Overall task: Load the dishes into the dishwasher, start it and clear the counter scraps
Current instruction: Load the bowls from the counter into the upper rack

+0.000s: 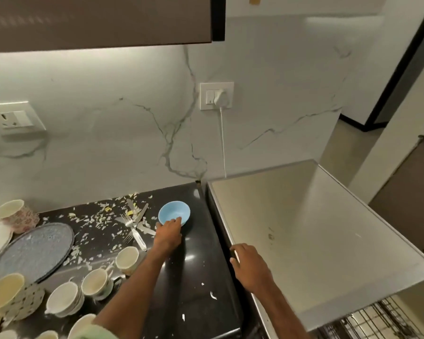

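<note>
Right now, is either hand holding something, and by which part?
The left hand grips the blue bowl by its near rim. The right hand only rests on the steel top.

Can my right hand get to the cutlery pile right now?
Probably not cleanly: the left hand at the blue bowl and its forearm lie between the right hand and the cutlery.
</note>
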Motion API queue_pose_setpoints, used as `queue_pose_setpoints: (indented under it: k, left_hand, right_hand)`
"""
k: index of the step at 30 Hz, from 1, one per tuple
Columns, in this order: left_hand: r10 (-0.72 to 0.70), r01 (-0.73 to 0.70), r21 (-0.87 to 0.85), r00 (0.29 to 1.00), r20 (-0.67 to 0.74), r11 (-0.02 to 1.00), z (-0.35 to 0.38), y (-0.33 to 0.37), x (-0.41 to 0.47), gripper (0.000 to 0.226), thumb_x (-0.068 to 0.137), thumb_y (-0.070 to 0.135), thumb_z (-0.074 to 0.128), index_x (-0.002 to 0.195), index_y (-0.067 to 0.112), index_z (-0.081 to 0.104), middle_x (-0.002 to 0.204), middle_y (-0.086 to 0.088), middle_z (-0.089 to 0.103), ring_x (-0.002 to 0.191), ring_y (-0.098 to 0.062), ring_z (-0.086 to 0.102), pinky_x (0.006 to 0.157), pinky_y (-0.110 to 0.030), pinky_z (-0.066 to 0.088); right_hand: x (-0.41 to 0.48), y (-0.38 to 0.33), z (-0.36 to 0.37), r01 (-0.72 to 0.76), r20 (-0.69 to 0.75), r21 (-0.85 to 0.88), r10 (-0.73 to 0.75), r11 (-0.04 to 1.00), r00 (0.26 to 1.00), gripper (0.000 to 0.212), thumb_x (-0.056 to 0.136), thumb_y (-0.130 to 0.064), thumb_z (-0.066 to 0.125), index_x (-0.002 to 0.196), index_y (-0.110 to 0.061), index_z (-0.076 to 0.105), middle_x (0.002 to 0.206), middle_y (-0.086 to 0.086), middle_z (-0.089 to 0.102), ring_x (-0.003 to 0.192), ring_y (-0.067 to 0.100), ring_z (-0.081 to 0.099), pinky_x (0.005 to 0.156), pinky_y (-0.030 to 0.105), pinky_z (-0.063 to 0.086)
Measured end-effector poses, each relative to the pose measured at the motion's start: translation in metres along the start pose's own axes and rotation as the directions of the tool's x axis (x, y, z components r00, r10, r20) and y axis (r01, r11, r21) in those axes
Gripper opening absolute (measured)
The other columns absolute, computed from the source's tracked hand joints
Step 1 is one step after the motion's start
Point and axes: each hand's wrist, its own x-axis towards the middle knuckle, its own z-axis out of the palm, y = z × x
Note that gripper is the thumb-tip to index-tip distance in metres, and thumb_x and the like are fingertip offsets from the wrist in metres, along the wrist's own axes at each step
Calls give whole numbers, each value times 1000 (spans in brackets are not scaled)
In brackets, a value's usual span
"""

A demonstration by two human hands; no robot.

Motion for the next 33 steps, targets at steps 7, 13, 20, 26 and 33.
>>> queue_pose_setpoints:
  k: [7, 13, 20, 26, 33]
  left_hand:
    - [-55, -42, -388, 971, -235, 921, 5, 49, 15, 24, 95, 28, 61, 114, 16, 69, 112, -3, 71, 108, -25, 65, 115, -51, 27]
    - [106, 169, -986, 980, 169, 7, -24, 139, -7, 31, 97, 36, 62, 105, 8, 71, 103, -15, 73, 103, -36, 68, 83, -45, 55]
    - [522, 423, -905, 765, 378, 36, -41, 205, -28, 48, 99, 49, 51, 120, 11, 70, 117, -11, 72, 111, -28, 67, 89, -36, 54]
    - [828, 259, -962, 518, 215, 88, -54, 237, -50, 53, 90, 40, 67, 134, 12, 57, 127, -13, 67, 120, -32, 63, 100, -42, 51]
    - [860, -404, -901, 506, -74, 160, -37, 297, -77, 21, 89, 15, 72, 109, 20, 73, 99, 5, 76, 95, -14, 71, 90, -29, 53]
  right_hand:
    - [-3, 12, 3, -124, -10, 4, 124, 992, 992, 39, 102, -32, 46, 140, -26, 46, 143, -8, 48, 130, 13, 44, 105, 26, 39]
    - [-11, 29, -12, -130, -222, 193, 172, 973, 960, 96, 87, -53, 66, 157, -19, 10, 161, -5, 15, 145, 14, 19, 116, 28, 24]
    - [-42, 57, -44, -126, -326, 404, 271, 906, 906, 100, 72, -65, 74, 151, -35, 21, 150, -19, 28, 130, 3, 35, 105, 27, 40]
    - [-69, 76, -55, -38, -358, 831, 584, 555, 728, 82, 77, -43, 82, 143, -34, 36, 138, -11, 51, 117, 3, 59, 90, 27, 55]
    - [-91, 97, -49, 17, -94, 993, 727, 113, 680, 86, 75, -80, 55, 139, -23, 49, 129, 3, 66, 116, 17, 65, 101, 37, 51]
